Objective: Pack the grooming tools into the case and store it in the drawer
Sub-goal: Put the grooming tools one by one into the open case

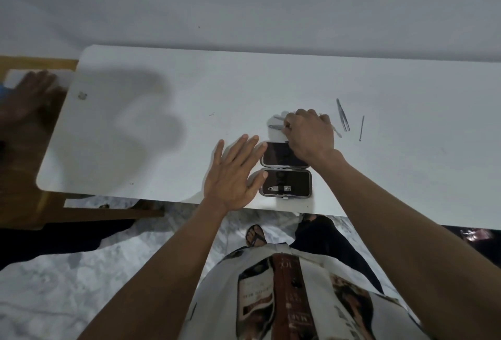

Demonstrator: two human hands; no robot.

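White desk (pixel 162 128) holds an open dark case (pixel 285 170). Left grip (pixel 234 174) lies flat, fingers spread, beside it; right grip (pixel 307 133) pinches a metal tool (pixel 276 126) just beyond, tweezers (pixel 343 114) farther right.

No legible text — shirt (pixel 284 299) print unreadable

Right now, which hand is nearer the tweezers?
Right. The right hand is curled over tools beyond the open case, just left of the tweezers. The left hand lies flat at the case's left side, farther away.
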